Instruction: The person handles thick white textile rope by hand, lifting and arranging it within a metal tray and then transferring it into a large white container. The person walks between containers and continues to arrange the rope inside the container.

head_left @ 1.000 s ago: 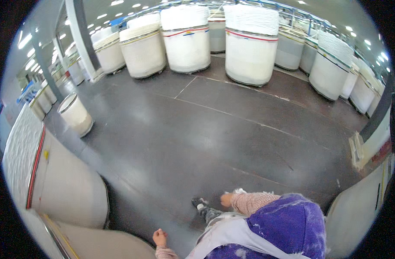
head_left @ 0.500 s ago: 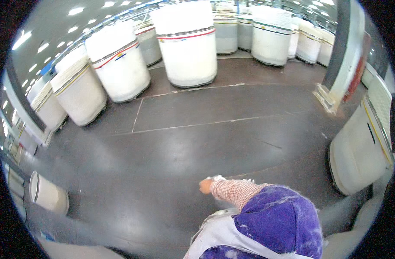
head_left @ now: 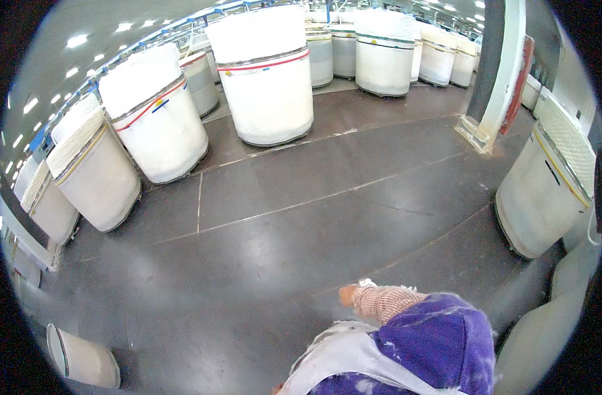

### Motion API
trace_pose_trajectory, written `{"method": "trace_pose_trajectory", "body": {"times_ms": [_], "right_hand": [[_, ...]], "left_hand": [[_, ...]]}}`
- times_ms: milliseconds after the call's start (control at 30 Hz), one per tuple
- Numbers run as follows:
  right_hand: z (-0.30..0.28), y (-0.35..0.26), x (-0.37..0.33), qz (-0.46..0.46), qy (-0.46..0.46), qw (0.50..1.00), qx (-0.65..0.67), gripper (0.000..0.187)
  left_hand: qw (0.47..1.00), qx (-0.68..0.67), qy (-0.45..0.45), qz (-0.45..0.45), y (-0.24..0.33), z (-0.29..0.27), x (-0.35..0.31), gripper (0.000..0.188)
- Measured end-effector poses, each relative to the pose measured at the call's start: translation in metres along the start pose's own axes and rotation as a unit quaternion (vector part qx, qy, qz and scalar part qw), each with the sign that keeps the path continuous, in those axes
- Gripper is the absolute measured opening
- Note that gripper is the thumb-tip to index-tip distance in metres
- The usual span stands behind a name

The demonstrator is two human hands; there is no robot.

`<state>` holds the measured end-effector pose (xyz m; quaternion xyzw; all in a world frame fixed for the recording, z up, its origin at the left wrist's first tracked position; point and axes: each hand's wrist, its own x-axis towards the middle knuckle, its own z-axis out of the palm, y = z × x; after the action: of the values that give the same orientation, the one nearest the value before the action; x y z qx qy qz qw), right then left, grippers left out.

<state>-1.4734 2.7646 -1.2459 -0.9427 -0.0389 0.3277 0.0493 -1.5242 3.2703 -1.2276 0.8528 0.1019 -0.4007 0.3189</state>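
My right hand (head_left: 347, 295) is held out in front of me over the dark floor, touching nothing that I can make out. It is small and rounded in the picture, and its fingers do not show apart. A white tuft of fluff (head_left: 366, 283) sits at the cuff of the checked sleeve (head_left: 386, 303). Purple cloth (head_left: 439, 342) flecked with lint covers the shoulder, beside a white apron (head_left: 340, 352). Of my left hand (head_left: 276, 390) only a sliver of skin shows at the lower edge; its fingers are hidden.
Tall white drums heaped with white fibre line the far side, among them a red-banded drum (head_left: 268, 99). Another drum (head_left: 544, 184) stands at right, past a pillar (head_left: 495, 72). A smaller cylindrical bin (head_left: 87, 359) is at lower left. Pale lines cross the dark floor (head_left: 248, 263).
The view has turned and tilted: the left drums and bin sit lower, the pillar and right drum further left and higher. My right hand appears slightly further right and lower.
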Motion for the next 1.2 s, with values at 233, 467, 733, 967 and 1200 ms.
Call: {"method": "trace_pose_trajectory", "body": {"times_ms": [233,467,733,967,1200], "right_hand": [[-0.125,-0.061,0.019,0.126,0.034,0.968,0.215,0.041],[-0.185,0.067,0.116,0.036,-0.093,0.993,0.060,0.045],[-0.370,0.160,0.251,0.227,0.138,0.941,0.209,0.047],[-0.405,0.061,0.359,0.100,0.056,0.971,0.212,0.043],[-0.415,-0.044,0.405,0.104,-0.052,0.984,0.136,0.048]], "left_hand": [[0.992,-0.028,0.108,-0.055,0.025,-0.160,0.140,0.048],[0.996,0.069,0.050,0.011,0.176,-0.177,0.257,0.052],[0.973,0.047,-0.127,0.188,0.404,-0.189,0.276,0.056],[0.993,0.069,-0.013,0.092,0.343,-0.267,0.322,0.055],[0.994,0.101,-0.024,-0.015,0.198,-0.372,0.372,0.049]]}}
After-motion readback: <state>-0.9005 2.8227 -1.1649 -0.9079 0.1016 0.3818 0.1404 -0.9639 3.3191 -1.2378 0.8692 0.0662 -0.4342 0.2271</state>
